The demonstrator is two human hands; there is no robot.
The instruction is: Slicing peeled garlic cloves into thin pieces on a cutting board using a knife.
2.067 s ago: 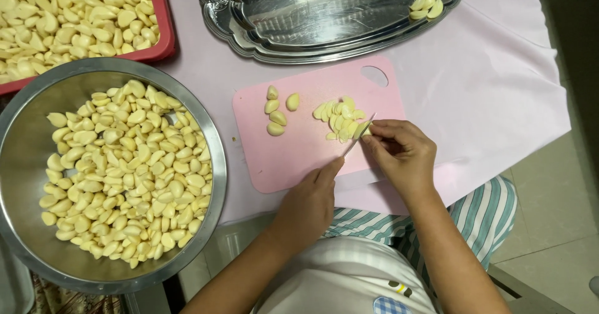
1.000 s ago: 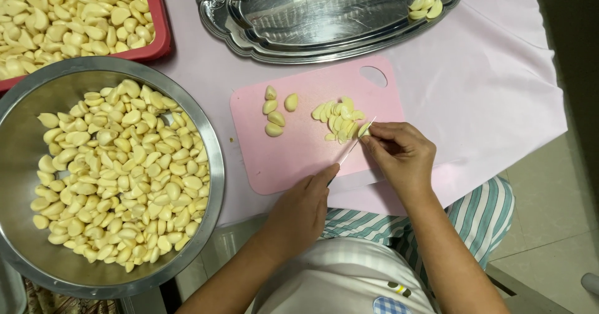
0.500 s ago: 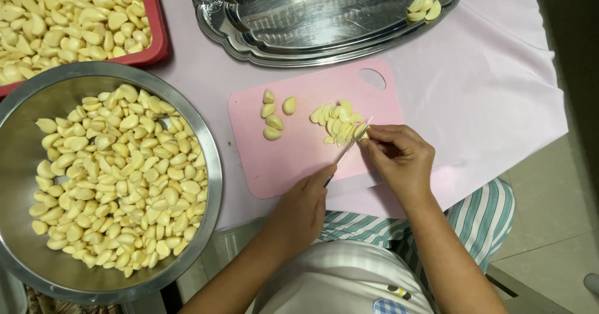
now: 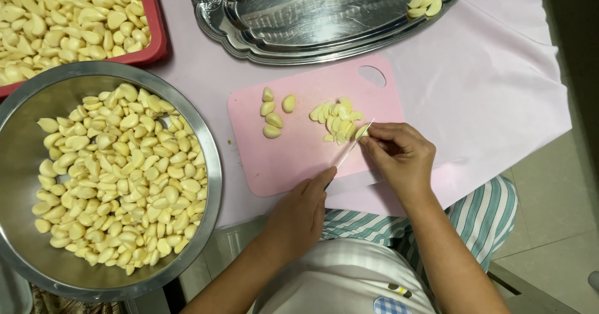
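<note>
While the left hand grips the knife and right fingers pinch a clove on the board, slices pile up — four cloves and a full bowl remain.

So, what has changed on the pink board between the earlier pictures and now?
Very little. The left hand still holds the knife and the right hand still pins a clove at the sliced pile; neither grip has let go. The four whole cloves, board and bowl stayed put.
</note>
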